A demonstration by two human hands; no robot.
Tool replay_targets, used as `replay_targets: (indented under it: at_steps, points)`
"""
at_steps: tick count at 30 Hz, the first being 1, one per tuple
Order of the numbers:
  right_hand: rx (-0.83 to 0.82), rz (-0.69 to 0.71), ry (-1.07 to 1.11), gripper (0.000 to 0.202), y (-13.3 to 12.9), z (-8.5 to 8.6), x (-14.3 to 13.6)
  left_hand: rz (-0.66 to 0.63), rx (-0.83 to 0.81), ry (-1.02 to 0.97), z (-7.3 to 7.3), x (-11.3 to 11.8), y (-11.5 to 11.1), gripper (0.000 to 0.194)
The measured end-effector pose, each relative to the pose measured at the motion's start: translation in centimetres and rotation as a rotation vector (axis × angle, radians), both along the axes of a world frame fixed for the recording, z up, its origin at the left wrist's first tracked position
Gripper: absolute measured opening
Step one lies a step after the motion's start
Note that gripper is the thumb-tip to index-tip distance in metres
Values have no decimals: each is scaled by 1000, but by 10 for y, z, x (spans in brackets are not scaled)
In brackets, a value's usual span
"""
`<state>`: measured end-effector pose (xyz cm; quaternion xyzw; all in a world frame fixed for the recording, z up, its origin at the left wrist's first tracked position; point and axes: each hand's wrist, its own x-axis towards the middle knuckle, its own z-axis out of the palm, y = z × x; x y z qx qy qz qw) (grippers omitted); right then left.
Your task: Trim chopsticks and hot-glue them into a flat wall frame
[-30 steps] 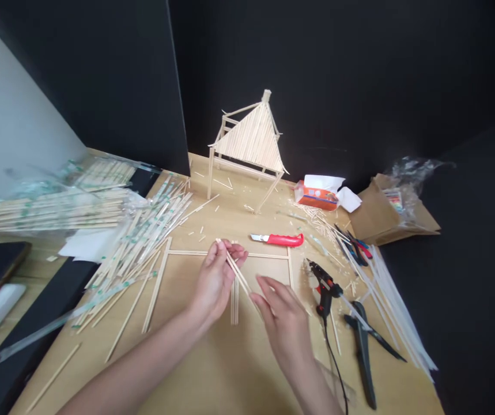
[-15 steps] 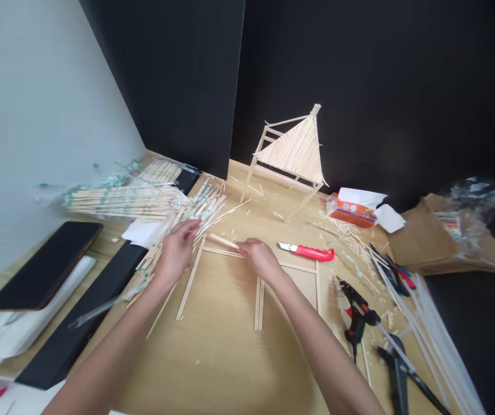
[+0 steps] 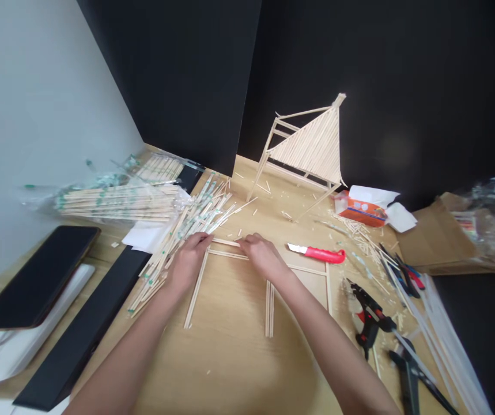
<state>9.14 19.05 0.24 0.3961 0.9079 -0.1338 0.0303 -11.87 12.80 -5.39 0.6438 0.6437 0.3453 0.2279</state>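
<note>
Just left of the view's centre, the left hand (image 3: 190, 253) and right hand (image 3: 262, 255) pinch opposite ends of a pale, slender wooden strip (image 3: 226, 242), best kept level and parallel to the pale, straight wooden crossbar (image 3: 230, 255) just below.

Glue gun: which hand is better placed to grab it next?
Probably the right hand: the glue gun lies to its right, while the left hand is farther off. Both hands are at the sticks, though.
</note>
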Motion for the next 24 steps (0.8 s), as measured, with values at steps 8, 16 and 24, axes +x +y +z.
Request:
replay_targets:
  at_steps: [8, 16, 24]
  points:
    - [24, -54, 81, 26, -6, -8, -1, -72, 26, 97, -13, -1, 11, 33]
    - [111, -463, 255, 31, -9, -13, 66, -46, 72, 128, -18, -2, 13, 33]
    - [35, -539, 310, 17, -25, -20, 77, -38, 118, 183, -20, -3, 14, 32]
